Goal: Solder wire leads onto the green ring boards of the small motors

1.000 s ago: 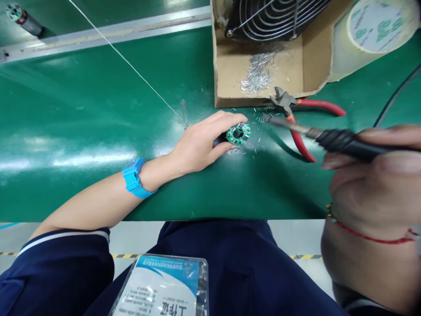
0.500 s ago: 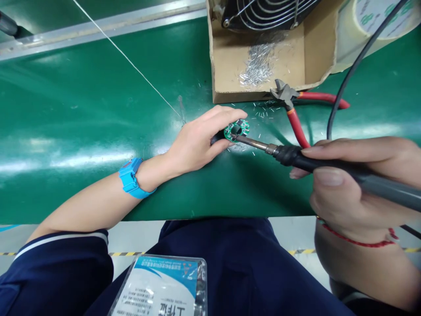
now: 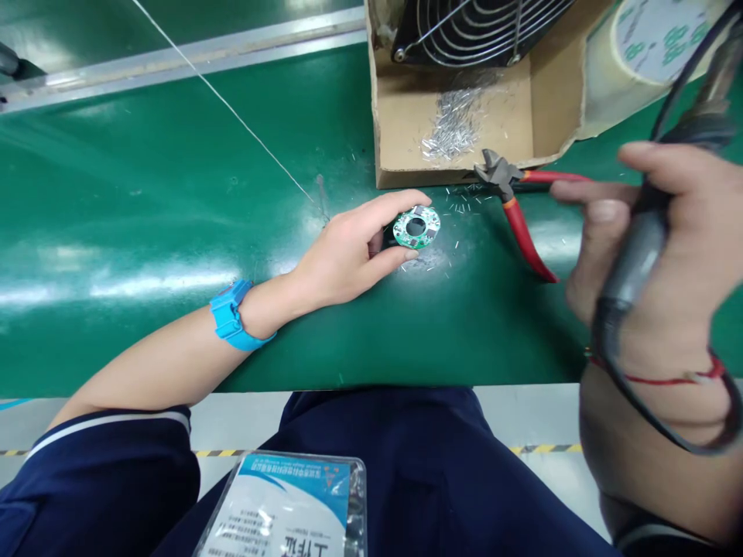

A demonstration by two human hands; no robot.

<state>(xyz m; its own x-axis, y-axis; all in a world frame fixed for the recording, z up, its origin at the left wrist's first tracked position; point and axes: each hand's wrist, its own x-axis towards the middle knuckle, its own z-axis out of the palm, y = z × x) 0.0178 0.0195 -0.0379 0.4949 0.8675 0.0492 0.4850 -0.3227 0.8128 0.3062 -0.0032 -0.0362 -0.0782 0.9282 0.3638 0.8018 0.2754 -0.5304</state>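
Observation:
My left hand [image 3: 354, 251] rests on the green bench mat and pinches a small round green circuit board [image 3: 416, 227] with a centre hole between thumb and forefinger. A thin solder wire [image 3: 232, 108] runs from the upper left down to this hand. My right hand [image 3: 650, 240] is raised at the right edge, closed around the grey and black handle of a soldering iron [image 3: 655, 232]. The iron points up and away from the board, its tip blurred near the top right corner. Its black cord [image 3: 667, 422] loops below my wrist.
Red-handled cutters [image 3: 519, 205] lie just right of the board. A cardboard box [image 3: 395, 116] behind holds cut wire ends and a fan with a wire guard [image 3: 476, 31]. A tape roll [image 3: 644, 46] stands at the top right. Metal clippings litter the mat [image 3: 145, 216].
The soldering iron tip touched the board half a second ago; my right hand has since lifted it up and to the right. My left hand stays on the board.

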